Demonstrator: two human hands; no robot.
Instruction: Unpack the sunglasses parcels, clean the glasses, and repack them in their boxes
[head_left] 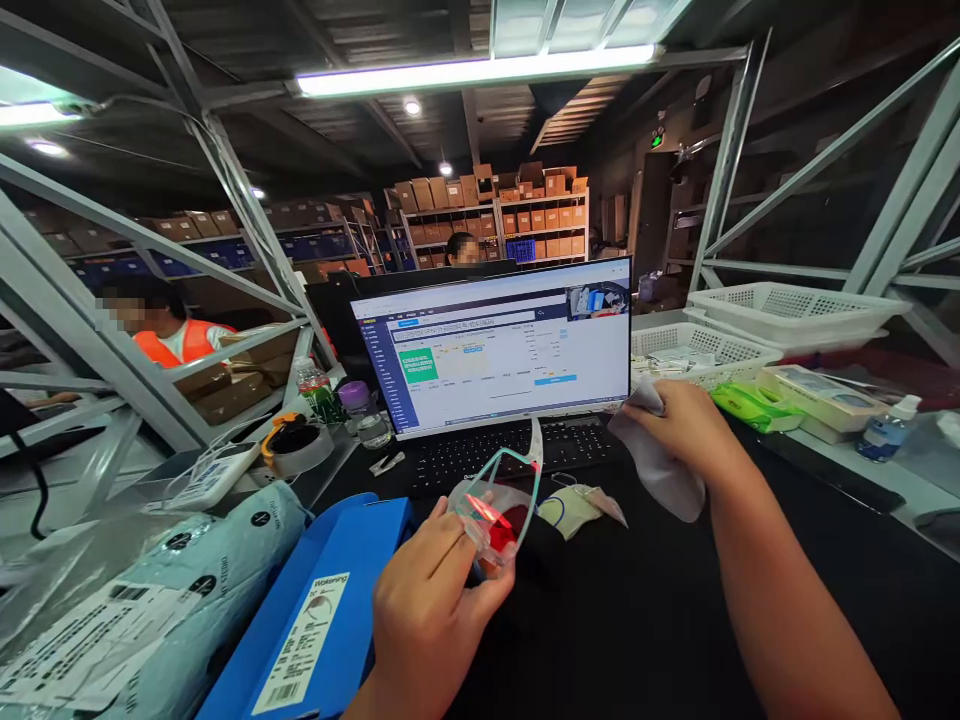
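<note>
Left hand grasping red-lensed glasses, temples up, in front of the monitor. Right hand pinching a thin pale cloth, which hangs by the monitor's lower right corner. Keyboard just in front of monitor. Blue "Wakening" box front-left of monitor. Purple-lidded bottle just left of it; white perforated basket right.

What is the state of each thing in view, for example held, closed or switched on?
Glasses: held in the left hand
Cloth: held in the right hand, hanging down
Monitor: switched on
Purple-capped bottle: upright, cap on
Spray bottle: upright
Long ceiling light: lit
Green sign: lit
</note>
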